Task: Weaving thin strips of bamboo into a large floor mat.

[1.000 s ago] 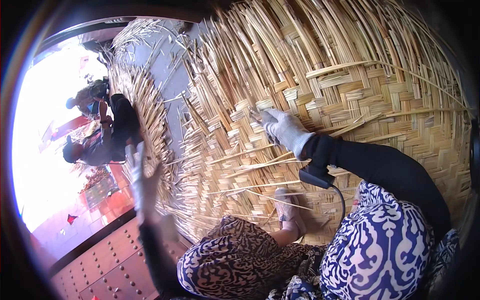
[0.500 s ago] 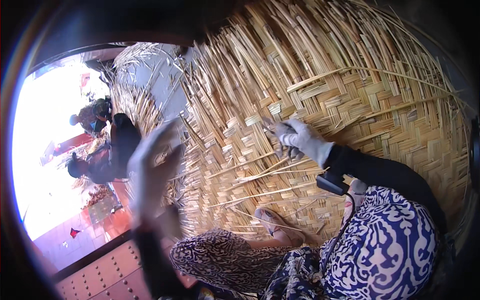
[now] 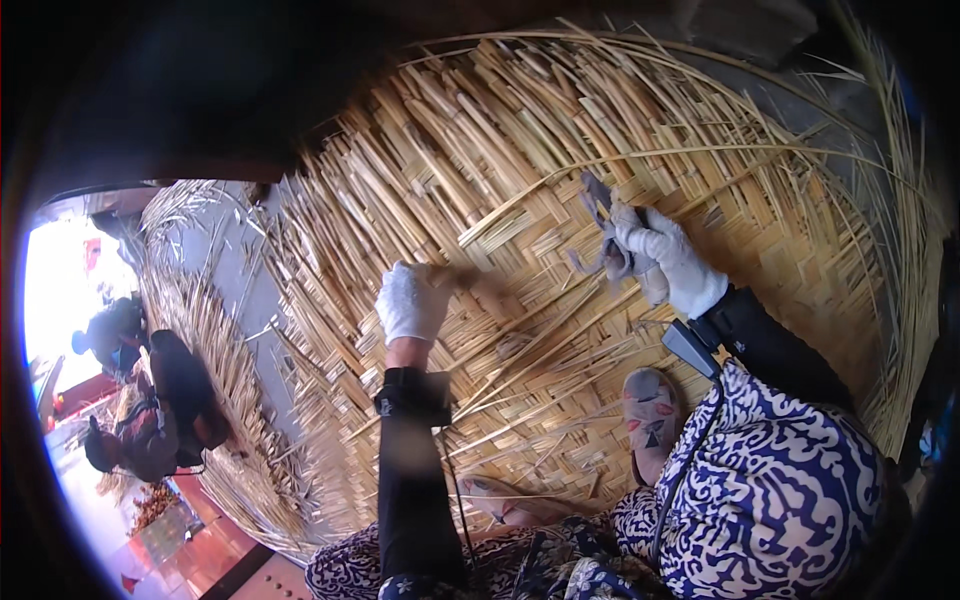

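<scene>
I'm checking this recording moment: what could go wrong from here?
The left hand is gloved, but bare skin shows at its wrist, so a stiff reed could scratch it. The thin cable beside the left forearm might snag on the woven mat. A patterned shoe rests on the mat, so shifting that foot may disturb the weave.

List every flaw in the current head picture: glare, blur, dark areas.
Head view: glare whitens the bright background at far left; head view: blackness swallows the corners; head view: a brownish blur smears beside the left hand, while its white glove looks sharper.
</scene>
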`<state>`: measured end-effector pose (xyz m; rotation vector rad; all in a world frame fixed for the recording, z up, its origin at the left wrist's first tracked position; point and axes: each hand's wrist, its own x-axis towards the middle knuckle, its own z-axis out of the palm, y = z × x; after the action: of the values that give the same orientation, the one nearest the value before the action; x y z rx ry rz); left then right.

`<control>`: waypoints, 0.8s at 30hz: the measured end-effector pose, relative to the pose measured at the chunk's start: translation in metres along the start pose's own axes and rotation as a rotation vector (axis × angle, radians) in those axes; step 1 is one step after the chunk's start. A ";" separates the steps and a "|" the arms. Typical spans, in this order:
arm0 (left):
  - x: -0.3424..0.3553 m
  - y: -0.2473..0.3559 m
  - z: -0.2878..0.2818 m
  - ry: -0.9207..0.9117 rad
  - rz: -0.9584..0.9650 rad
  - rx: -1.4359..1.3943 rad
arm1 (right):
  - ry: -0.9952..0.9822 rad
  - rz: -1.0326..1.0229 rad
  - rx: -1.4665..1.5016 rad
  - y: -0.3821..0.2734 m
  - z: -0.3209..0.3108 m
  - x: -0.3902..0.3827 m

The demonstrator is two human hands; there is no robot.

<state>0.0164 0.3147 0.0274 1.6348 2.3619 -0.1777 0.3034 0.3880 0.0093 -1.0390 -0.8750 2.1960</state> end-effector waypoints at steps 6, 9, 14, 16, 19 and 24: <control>0.012 0.045 -0.017 0.128 0.222 -0.082 | -0.019 0.109 0.148 -0.021 -0.011 0.021; 0.019 0.062 0.005 0.275 0.360 -0.144 | -0.006 0.101 0.380 -0.023 -0.010 0.041; 0.030 0.087 -0.009 0.355 0.419 -0.299 | -0.137 -0.138 0.029 -0.049 0.009 0.028; 0.034 0.097 -0.016 0.295 0.397 -0.500 | -0.204 -0.150 -0.035 -0.054 0.006 0.026; 0.041 0.114 -0.013 0.100 0.331 -1.142 | -0.194 -0.140 -0.178 -0.060 0.018 0.020; 0.037 0.136 -0.033 0.139 0.325 -0.786 | -0.014 -0.364 -0.550 -0.041 0.020 0.023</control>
<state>0.1263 0.4050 0.0555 1.5850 1.8220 0.8356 0.2823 0.4242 0.0394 -0.9996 -1.5924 1.6951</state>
